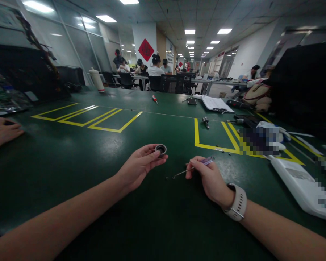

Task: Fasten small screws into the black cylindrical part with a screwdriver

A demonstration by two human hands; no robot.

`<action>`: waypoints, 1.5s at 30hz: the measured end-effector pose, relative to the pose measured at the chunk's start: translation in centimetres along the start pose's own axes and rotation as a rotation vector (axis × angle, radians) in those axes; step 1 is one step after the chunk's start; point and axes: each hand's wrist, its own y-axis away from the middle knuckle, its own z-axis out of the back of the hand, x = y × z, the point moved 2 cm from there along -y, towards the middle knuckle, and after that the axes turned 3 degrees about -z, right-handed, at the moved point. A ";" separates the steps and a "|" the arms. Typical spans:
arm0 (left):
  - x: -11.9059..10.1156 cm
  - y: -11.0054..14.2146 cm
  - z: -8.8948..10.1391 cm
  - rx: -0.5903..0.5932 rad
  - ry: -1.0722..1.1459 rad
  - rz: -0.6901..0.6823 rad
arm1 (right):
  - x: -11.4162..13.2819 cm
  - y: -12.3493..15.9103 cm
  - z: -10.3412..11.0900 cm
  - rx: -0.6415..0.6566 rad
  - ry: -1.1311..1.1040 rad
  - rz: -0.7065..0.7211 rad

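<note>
Green tabletop (65, 159), seen from the room, left to right.

Co-worker's hand (5, 129): at the far left edge, resting on the table; its grip cannot be told.

Yellow tape outlines (120, 130): adjoining frames on the surface.

White bottle (97, 81): upright near the far edge.

The person's left hand (139, 164): thumb and fingers pinching a round metal cup (161, 146), raised above the table, its dark opening tilted toward the person.

Red screwdriver (155, 99): lying farther back.

Small dark rings (167, 178): two, side by side on the table between the hands.

Purple-handled driver (208, 160): its thin shaft slants down leftward, the tip at the right-hand ring; whether they touch cannot be told.

The person's right hand (210, 179): fingers closed about that handle; pale-strapped watch (238, 202) at the wrist.

Metal fitting (205, 122): lying inside a taped frame behind this hand.

Papers (216, 103): stacked beyond.

White case (301, 185): lying at far right.
</note>
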 end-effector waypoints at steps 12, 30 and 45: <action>0.2 0.2 0.0 -0.060 -0.007 0.034 | 2.2 2.5 -1.5 0.074 0.835 0.531; 0.6 1.1 -0.7 0.093 -0.402 -0.093 | 2.4 3.3 -2.4 0.140 1.020 0.850; 1.2 1.0 -0.5 0.050 -0.465 -0.169 | 2.5 3.4 -2.9 0.192 1.072 0.866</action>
